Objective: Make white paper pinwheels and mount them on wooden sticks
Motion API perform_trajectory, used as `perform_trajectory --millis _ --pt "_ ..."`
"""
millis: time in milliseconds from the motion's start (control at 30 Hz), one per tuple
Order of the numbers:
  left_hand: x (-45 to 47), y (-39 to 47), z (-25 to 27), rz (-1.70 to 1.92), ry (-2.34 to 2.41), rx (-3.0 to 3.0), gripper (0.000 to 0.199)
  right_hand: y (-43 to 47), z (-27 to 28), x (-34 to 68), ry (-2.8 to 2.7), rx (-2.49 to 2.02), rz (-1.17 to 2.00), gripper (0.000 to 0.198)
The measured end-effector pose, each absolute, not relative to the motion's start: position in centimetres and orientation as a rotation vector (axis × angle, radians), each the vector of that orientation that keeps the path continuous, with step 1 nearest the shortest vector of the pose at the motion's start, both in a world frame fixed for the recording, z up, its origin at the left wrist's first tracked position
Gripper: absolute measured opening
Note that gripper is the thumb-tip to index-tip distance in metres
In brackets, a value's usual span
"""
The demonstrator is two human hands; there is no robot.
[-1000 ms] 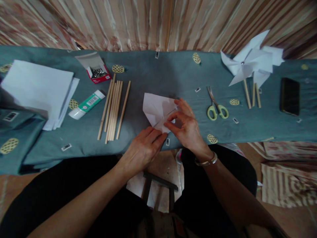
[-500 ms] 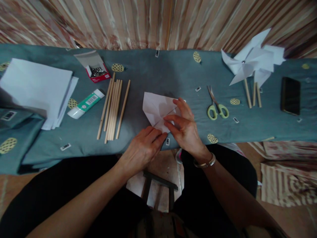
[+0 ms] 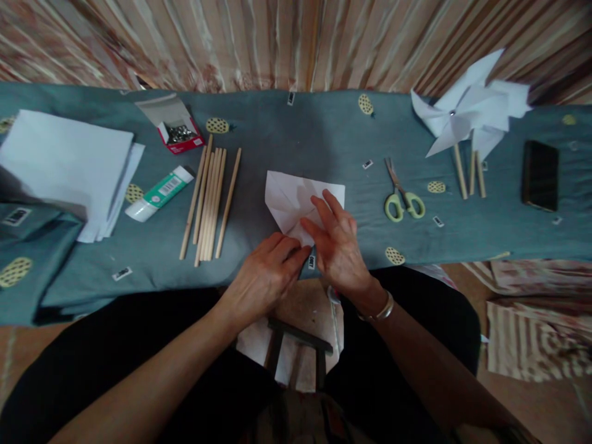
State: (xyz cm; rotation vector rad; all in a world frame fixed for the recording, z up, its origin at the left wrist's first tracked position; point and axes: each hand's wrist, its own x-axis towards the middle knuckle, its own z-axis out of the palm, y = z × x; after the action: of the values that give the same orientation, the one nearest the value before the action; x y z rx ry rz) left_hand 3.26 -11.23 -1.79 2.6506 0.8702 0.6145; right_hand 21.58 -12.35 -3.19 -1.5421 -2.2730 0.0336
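A white sheet of paper point(image 3: 289, 194) with creases and a folded-in corner lies near the table's front edge, in the middle. My left hand point(image 3: 272, 265) grips its near edge between thumb and curled fingers. On the paper's right part rests my right hand point(image 3: 337, 246), its fingers stretched out and apart, the fingertips touching the folded paper. Part of the near edge is hidden under both hands. To the right lie scissors point(image 3: 402, 196) with green handles, and to the left several wooden sticks point(image 3: 210, 206).
At left are a stack of white paper point(image 3: 69, 154), a green and white glue tube point(image 3: 160, 194) and an open red box point(image 3: 182, 139) of small metal pieces. White paper pinwheels point(image 3: 476, 111) on sticks and a dark phone point(image 3: 540, 176) lie at right. A curtain point(image 3: 277, 46) hangs behind.
My right hand has moved from pinching the paper near its middle to lying flatter, fingers extended, a little lower and nearer the left hand. My left hand stays at the near edge.
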Motion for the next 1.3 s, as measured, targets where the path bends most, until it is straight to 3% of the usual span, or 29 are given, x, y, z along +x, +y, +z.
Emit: perform_trajectory --millis 567,733,933,1300 --pt "3.7 -10.7 -2.5 0.613 0.870 2.769 0.024 -10.2 -2.5 23.2 -1.946 -1.438 0.459 0.040" --pt "3.6 -10.6 -2.5 0.634 0.868 2.796 0.022 -8.0 -3.1 25.3 -1.895 -1.614 0.324 0.047" --pt "2.6 -10.2 -2.2 0.635 0.876 2.821 0.024 -8.0 -2.9 26.2 -2.020 -1.648 0.202 0.041" --pt "0.5 -7.1 -1.7 0.716 1.082 2.895 0.026 -12.3 -1.5 26.6 -1.949 -1.651 0.255 0.031"
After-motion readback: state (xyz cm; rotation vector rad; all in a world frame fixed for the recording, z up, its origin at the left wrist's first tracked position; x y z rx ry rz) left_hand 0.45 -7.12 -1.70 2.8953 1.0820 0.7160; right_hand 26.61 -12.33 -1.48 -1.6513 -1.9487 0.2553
